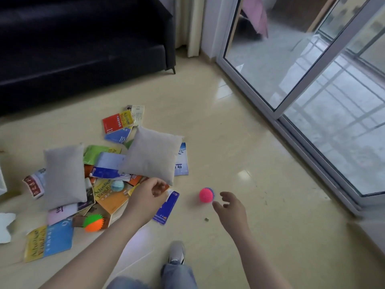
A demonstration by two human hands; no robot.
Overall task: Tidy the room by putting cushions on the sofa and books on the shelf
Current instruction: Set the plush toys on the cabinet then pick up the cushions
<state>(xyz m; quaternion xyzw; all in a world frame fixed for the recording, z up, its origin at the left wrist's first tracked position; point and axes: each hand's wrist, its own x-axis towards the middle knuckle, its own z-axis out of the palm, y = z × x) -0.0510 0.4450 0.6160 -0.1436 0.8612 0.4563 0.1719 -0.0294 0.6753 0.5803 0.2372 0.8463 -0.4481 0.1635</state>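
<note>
Two grey cushions lie on the floor among scattered books: one cushion (153,154) in the middle, the other cushion (64,176) to its left. Books include a red one (113,124), an orange one (111,198) and a dark blue one (166,207). My left hand (149,197) hovers just below the middle cushion's near corner, fingers loosely curled, holding nothing. My right hand (231,207) is spread open above the floor, right of a pink spiky ball (206,195). The black sofa (83,49) stands at the back left.
A green and orange spiky ball (93,223) and a pale blue ball (117,185) lie among the books. Sliding glass doors (312,80) run along the right. My shoe (176,252) is on the tiled floor near the bottom. A white object (6,227) lies at the left edge.
</note>
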